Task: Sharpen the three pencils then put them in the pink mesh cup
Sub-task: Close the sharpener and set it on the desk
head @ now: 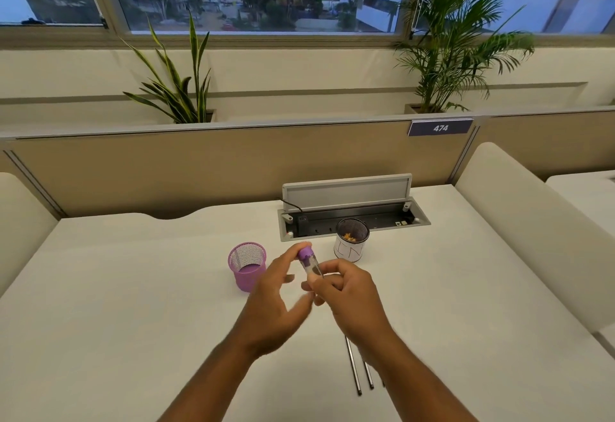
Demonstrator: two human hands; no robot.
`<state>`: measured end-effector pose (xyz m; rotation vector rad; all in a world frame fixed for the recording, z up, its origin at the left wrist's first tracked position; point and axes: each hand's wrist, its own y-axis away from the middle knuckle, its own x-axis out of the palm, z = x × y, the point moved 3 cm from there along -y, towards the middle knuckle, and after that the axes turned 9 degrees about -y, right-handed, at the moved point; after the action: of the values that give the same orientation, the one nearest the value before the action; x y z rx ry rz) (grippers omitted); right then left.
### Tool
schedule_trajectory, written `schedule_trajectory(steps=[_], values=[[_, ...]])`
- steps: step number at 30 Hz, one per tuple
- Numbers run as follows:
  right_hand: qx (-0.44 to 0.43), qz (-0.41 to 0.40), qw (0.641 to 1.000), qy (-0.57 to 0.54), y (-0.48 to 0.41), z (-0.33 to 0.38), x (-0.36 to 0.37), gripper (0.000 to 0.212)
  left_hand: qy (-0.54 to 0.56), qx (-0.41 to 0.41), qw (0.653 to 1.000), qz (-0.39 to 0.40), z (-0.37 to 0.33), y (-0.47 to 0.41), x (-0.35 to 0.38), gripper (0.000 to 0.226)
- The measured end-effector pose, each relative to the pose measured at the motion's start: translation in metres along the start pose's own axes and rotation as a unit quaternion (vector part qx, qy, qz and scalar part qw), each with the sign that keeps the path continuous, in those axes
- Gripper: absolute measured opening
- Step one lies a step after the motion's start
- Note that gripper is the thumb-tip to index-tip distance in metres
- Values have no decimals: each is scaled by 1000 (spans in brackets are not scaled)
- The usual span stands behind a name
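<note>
Presently, the person holds a sharpener (307, 260) with a purple cap and a clear barrel above the middle of the white table (133, 288). The left hand (278, 295) has its thumb and forefinger pinched on the purple cap, the other fingers loosely spread and blurred. The right hand (346, 292) is curled around the lower barrel, fingers pressed together on it. A thin dark shaft runs alongside the barrel; whether that is a pencil seated in the sharpener cannot be told.

The pink mesh cup (247, 267) stands upright at nine o'clock from the hands, just beside the left hand, and appears empty. A second cup (351, 243), dark mesh with a white wrap, stands at one o'clock and holds what look like shavings.

Two pencils (361, 370) lie side by side on the table at five o'clock, partly under the right forearm; their tips are hidden. A third may lie beside them.

Assessment: no pencil has reached the pink cup. Sharpening seems in progress; all placing remains.
</note>
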<state>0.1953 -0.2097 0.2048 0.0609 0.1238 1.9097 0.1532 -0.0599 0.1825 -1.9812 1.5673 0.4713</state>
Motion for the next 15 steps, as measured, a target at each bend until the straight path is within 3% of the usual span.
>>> schedule_trajectory(steps=[3, 8, 15], values=[[19, 0, 1000, -6, 1, -8, 5, 12, -78, 30, 996, 32, 5, 2, 6, 98], [37, -11, 999, 21, 5, -21, 13, 15, -95, -1, 995, -20, 19, 5, 6, 92], [52, -18, 997, 44, 7, -39, 19, 15, -118, -3, 993, -5, 29, 10, 8, 88]])
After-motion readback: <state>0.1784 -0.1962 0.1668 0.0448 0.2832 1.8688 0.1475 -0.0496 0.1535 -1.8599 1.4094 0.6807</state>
